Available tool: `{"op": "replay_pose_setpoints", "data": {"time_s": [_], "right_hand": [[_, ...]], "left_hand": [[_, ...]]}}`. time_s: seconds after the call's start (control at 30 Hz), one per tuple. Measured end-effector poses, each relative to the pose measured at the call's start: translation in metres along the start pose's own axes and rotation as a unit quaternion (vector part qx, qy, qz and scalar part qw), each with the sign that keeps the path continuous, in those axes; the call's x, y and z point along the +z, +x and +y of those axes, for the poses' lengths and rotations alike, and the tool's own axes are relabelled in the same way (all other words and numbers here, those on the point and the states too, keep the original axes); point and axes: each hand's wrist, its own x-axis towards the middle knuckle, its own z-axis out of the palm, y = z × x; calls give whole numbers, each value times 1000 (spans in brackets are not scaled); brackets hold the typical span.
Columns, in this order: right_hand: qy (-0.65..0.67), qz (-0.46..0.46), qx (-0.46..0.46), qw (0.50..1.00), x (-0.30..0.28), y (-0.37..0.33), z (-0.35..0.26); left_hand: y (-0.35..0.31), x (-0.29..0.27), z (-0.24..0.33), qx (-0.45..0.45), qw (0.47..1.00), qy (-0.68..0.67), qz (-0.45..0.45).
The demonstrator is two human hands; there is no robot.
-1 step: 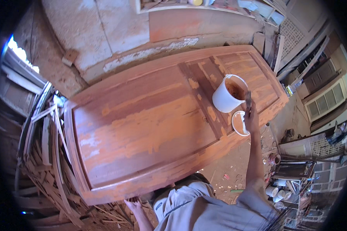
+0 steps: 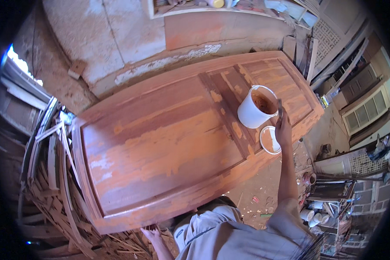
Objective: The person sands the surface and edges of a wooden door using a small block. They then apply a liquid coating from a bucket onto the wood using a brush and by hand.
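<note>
Evidently upright, the white bucket point(image 2: 250, 114) stands on the right part of a brown panelled door point(image 2: 160, 115), with orange-brown paste inside. At its right rim is a dark tool point(image 2: 280, 108), gripped in the closed right hand point(image 2: 283, 131); whether tool and rim touch, I cannot tell. Just on the near side lies a round lid point(image 2: 268, 139), partly behind that hand. Orange patches cover much of the door. The left hand point(image 2: 152, 235) is at the door's near left edge, its grip unclear. Scrap wood point(image 2: 58, 210) lies farther left.
</note>
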Motion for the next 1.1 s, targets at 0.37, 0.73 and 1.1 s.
{"op": "replay_pose_setpoints", "data": {"time_s": [0.37,0.73,1.1], "right_hand": [[-273,-246,110,923,-8,83,16],[-285,-310,1,907,89,162,87],[-318,-381,6,868,29,196,52]], "left_hand": [[-67,86,-9,50,993,-17,110],[-44,162,-43,39,996,43,66],[-39,177,-43,44,995,52,78]]}}
